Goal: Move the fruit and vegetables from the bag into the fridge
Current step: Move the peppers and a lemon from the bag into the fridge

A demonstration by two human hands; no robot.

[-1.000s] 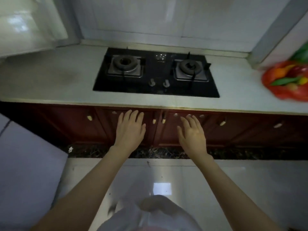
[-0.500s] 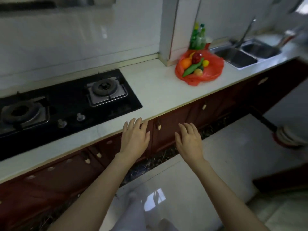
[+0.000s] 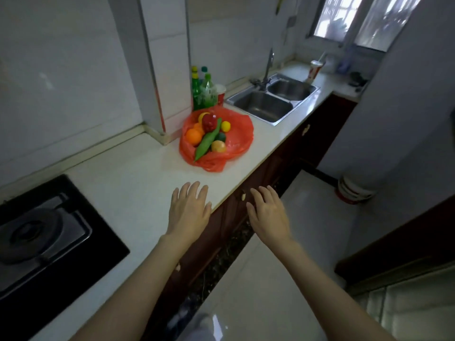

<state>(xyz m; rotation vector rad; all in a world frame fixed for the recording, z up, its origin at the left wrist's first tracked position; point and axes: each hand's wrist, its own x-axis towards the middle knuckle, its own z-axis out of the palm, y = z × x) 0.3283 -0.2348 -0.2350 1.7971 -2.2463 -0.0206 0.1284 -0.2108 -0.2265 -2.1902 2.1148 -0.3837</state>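
Hands are reaching forward with nothing in them: the left hand (image 3: 189,212) is hovering over the near edge of the white countertop (image 3: 138,183) with fingers straight and spread, and the right hand (image 3: 268,212) is hanging beyond the edge, above the floor, fingers loosely released. Further along the counter, well apart from both hands, the red plastic bag (image 3: 236,141) is lying open beside the tiled pillar. It is holding an orange (image 3: 193,137), a long green vegetable (image 3: 206,143), a red fruit (image 3: 209,123) and several smaller yellow pieces.

Judging by its look, the bag is thin, limp and probably slippery, so lifting it by the loose rim is risking a spill; taking single pieces looks safer. The round fruit is likely firm and apt to roll, suiting a cupped grip; the vegetable wants holding near its middle.

Behind the bag, green bottles (image 3: 204,92) and the steel sink (image 3: 270,102) are standing. No fridge is showing, and anything lying under the top pieces is hidden.
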